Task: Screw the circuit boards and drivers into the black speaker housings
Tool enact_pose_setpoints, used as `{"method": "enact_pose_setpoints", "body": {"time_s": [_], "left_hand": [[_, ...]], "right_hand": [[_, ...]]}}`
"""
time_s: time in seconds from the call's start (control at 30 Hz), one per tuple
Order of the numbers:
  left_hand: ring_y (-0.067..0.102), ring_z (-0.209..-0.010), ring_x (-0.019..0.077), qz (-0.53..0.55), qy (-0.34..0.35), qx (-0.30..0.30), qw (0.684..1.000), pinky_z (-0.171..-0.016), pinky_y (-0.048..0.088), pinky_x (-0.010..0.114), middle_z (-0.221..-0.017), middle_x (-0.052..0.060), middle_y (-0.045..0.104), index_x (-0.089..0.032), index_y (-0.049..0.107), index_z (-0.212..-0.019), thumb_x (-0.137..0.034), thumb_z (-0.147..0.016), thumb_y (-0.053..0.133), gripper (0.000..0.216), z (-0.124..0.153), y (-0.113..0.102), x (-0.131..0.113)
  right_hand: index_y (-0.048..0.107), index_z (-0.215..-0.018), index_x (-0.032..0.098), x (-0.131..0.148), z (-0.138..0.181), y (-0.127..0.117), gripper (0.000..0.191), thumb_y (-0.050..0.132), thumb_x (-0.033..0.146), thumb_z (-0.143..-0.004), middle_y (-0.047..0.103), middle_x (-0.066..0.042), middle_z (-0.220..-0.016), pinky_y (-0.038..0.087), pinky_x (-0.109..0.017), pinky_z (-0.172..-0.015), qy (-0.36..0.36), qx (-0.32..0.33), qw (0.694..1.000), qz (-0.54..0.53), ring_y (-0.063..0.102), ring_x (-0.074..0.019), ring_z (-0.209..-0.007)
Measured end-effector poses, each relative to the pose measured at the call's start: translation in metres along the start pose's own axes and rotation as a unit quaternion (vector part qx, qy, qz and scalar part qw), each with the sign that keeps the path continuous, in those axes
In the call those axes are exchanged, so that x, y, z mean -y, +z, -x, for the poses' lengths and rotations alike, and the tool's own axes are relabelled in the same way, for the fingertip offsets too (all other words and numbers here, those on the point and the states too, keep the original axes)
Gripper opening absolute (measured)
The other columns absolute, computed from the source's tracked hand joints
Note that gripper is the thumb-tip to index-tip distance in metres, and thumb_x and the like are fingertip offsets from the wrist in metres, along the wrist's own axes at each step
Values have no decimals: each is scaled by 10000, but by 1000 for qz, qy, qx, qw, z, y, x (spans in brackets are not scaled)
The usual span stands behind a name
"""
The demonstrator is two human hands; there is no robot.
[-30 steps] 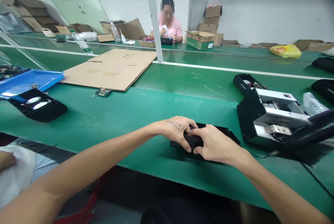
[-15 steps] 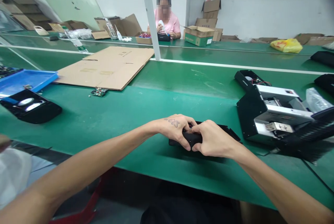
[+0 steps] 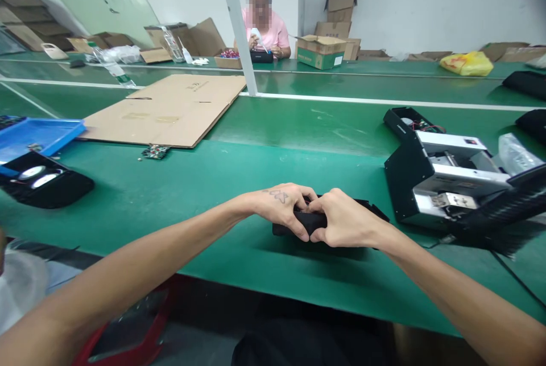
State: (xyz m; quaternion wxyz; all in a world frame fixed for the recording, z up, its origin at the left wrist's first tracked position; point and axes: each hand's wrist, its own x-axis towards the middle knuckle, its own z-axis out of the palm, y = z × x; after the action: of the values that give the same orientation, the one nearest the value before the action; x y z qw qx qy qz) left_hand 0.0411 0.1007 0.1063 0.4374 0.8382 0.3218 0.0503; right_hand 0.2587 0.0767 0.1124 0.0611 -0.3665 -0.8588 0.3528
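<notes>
A black, open-topped casing [image 3: 309, 220] lies on the green bench in front of me, much of it covered by my hands. My left hand [image 3: 285, 206] grips its near wall, thumb outside and fingers curled over the edge into the opening. Close beside it, my right hand [image 3: 347, 219] pinches the same wall the same way, thumb on the outer face. The two thumbs almost meet. What the fingertips touch inside the casing is hidden.
A silver and black machine [image 3: 443, 178] stands to the right, with an open black casing [image 3: 412, 124] behind it. Left are a cardboard sheet [image 3: 162, 112], a circuit board [image 3: 156, 152], a blue tray [image 3: 51, 134] and another casing [image 3: 55, 186]. A person [image 3: 267, 30] sits opposite.
The view has shifted slightly, so the bench things appear a little further left. Both hands keep their hold on the casing with hardly any movement.
</notes>
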Motion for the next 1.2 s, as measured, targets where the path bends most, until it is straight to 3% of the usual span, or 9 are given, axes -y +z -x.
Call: {"method": "enact_pose_setpoints", "body": {"time_s": [0.23, 0.4, 0.67, 0.93, 1.07, 1.2], "left_hand": [[687, -1062, 254, -42, -11, 3, 999, -794, 470, 324, -1290, 29, 692, -187, 776, -668, -469, -756, 943, 339, 3, 4, -6], [698, -993, 219, -35, -5, 0, 999, -766, 466, 322, -1308, 19, 697, -194, 790, -693, -457, -764, 942, 312, 3, 5, -6], [687, -921, 184, -30, -15, 2, 999, -706, 453, 306, -1348, 12, 680, -180, 765, -660, -433, -732, 965, 331, 2, 4, -2], [661, -882, 168, 15, 2, 5, 1000, -697, 452, 288, -1217, 18, 687, -186, 794, -677, -474, -741, 958, 338, 0, 1, 1], [671, -921, 184, 9, -17, 10, 1000, -710, 462, 287, -1272, 19, 688, -201, 820, -710, -491, -730, 957, 322, 0, -1, -1], [689, -967, 188, 1, -22, 21, 1000, -730, 473, 286, -1323, 10, 681, -217, 844, -755, -514, -751, 946, 314, 0, -3, -3]], "right_hand": [[785, -814, 210, -1, 0, -1, 150, 861, 284, -708, 729, 17, -731, 291, -291, -465, 33, 22, 999, 4, 482, -116, -520], [828, -944, 196, 2, 6, 2, 176, 776, 204, -776, 673, 21, -664, 299, -286, -465, 0, 2, 1000, 4, 430, -105, -458], [827, -1025, 202, -1, 6, 7, 252, 772, 187, -779, 715, -6, -735, 330, -275, -506, -43, -16, 999, 26, 474, -116, -499], [838, -989, 194, 1, 0, 0, 211, 784, 183, -785, 732, -1, -754, 311, -271, -457, -14, 21, 1000, -19, 504, -108, -481], [822, -1047, 189, 3, 5, -5, 244, 801, 242, -809, 735, -6, -774, 292, -279, -467, -18, 23, 999, 22, 468, -106, -481], [818, -980, 233, 7, 14, -10, 182, 825, 259, -800, 710, 15, -734, 316, -277, -501, 17, 23, 999, 37, 517, -131, -532]]}}
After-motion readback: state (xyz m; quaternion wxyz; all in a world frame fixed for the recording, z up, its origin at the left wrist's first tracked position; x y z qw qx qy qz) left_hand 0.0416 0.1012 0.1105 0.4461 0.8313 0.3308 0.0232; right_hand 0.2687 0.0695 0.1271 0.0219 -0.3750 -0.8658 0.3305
